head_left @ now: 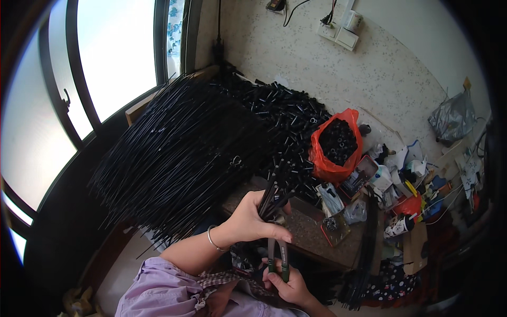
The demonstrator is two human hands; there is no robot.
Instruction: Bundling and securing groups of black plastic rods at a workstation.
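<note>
My left hand [253,221], with a bangle on its wrist, is closed round a bunch of thin black rods [274,185] whose ends stick up past the fingers. Just below it, my right hand [291,286] grips green-handled pliers [285,268]. Their upper end reaches up to the left thumb, and the jaws are hidden behind that hand. Beyond the left hand a large heap of long, thin black rods [174,148] spreads across the table. Short black tube pieces [288,108] are piled behind and to the right of it.
A red plastic bag [318,153] full of small black pieces stands right of the pile. Boxes, clear bags and other clutter [393,182] crowd the table's right side. More long black strips [364,259] hang at the table's right edge. Windows [113,47] line the left.
</note>
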